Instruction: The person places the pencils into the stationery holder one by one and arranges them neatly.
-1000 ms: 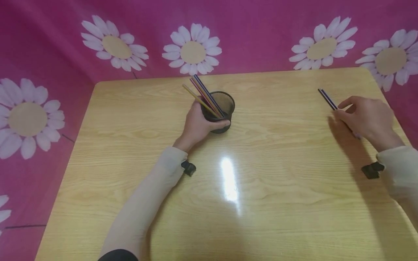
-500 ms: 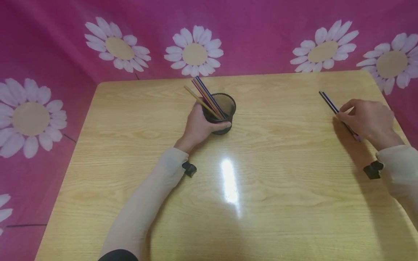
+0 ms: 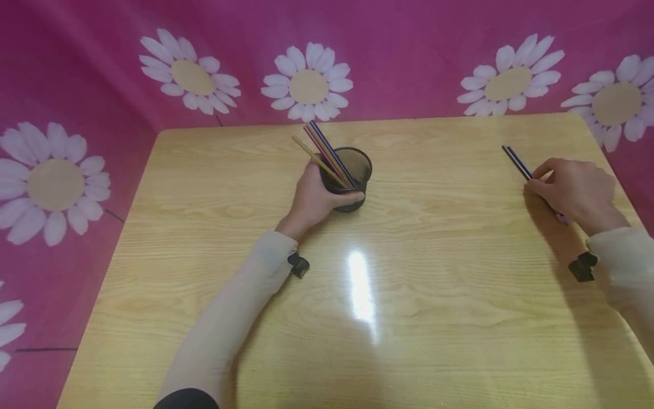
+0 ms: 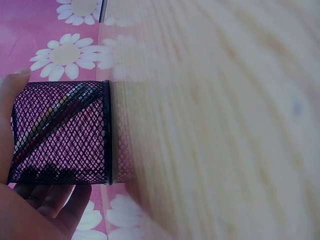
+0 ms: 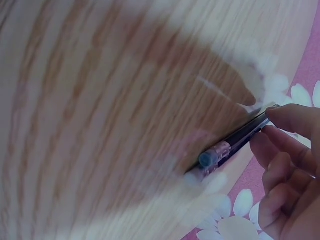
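My left hand (image 3: 314,196) grips a black mesh pencil cup (image 3: 349,205) at the table's far middle, its thumb across the near side. Several pencils (image 3: 329,152), yellow, red and dark blue, lean to the left in the cup. The left wrist view shows the cup's mesh wall (image 4: 67,145) with the pencils inside seen through it. At the far right, my right hand (image 3: 579,187) pinches two dark pencils (image 3: 518,163) between thumb and fingertips, low over the table. In the right wrist view a blue eraser end (image 5: 209,158) with a metal band points away from the fingers.
A pale wooden table (image 3: 419,284) with a glossy top, reflecting a bright light, spreads under both hands. Behind and beside it hangs a pink cloth (image 3: 398,57) with large white daisies. Small black wrist devices (image 3: 582,267) sit at both cuffs.
The head view has shifted slightly, so everything appears a little lower and to the right. Both hands keep their grip and stay in nearly the same places on the table.
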`<state>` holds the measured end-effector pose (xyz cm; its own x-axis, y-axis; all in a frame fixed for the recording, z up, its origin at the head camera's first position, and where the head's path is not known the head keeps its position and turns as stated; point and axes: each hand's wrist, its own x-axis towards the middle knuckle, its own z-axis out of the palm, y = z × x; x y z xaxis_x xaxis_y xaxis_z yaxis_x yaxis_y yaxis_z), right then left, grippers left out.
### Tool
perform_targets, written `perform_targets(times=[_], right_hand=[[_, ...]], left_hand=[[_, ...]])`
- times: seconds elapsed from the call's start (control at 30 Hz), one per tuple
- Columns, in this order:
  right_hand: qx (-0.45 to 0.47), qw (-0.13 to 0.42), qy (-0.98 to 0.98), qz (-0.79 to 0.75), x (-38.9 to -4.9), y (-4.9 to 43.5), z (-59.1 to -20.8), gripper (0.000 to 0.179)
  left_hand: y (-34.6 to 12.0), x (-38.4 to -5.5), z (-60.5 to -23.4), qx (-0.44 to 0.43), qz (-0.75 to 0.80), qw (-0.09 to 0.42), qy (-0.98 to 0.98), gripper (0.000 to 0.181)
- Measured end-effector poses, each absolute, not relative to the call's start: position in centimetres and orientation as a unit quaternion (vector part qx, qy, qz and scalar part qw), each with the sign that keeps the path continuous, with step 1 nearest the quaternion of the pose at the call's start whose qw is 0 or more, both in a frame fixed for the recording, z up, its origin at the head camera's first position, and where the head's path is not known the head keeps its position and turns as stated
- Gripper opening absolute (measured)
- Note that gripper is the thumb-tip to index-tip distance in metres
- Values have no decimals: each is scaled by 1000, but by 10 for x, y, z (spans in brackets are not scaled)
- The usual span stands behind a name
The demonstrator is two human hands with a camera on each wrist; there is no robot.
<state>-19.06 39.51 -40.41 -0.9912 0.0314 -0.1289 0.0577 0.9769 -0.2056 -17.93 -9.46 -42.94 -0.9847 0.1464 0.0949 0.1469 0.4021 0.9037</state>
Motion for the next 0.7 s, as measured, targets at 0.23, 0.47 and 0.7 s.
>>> perform_targets(times=[0.23,0.47,0.7], right_hand=[[22,61,993,-103,-191,394,-405,36],[8,72,992,-104,-191,395,-404,32],[-2,70,992,-105,-191,396,-406,32]], left_hand=[[-94,-179,-430,-86,-539,1,-838,93],[-94,-179,-430,-83,-540,-2,-838,95],[-93,-180,-430,-90,-541,6,-836,93]])
